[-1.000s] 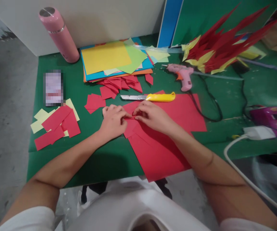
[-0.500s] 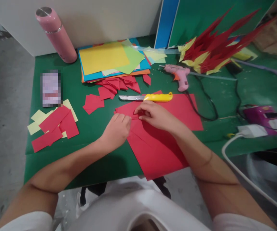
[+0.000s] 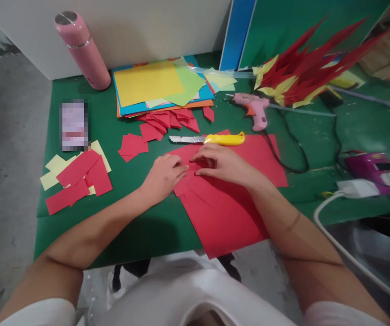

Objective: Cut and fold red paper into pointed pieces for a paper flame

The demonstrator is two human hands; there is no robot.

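Note:
Small red paper pieces [image 3: 182,184] lie over the left part of large red paper sheets [image 3: 229,217] on the green table. My left hand [image 3: 163,179] is closed at the sheets' left edge, its thumb and fingertips pinching a small red paper piece. Facing it, my right hand [image 3: 224,165] rests over the sheets, thumb and index finger apart beside that same piece. Its other fingers curl loosely. Just beyond my right hand lies a utility knife [image 3: 225,139] with a yellow handle, blade out and pointing left.
At left are red and yellow paper strips [image 3: 76,174], a blurred-out flat object [image 3: 74,124] and a pink flask [image 3: 86,54]. Behind are cut red pieces [image 3: 152,131] and stacked coloured paper [image 3: 147,83]. To the right are a pink glue gun [image 3: 254,106], a red paper flame [image 3: 303,68] and a corded plug [image 3: 358,188].
My left hand has turned slightly, so its thumb and fingertips show more at the red piece. The right hand stays nearly in place. The whole view has shifted a little.

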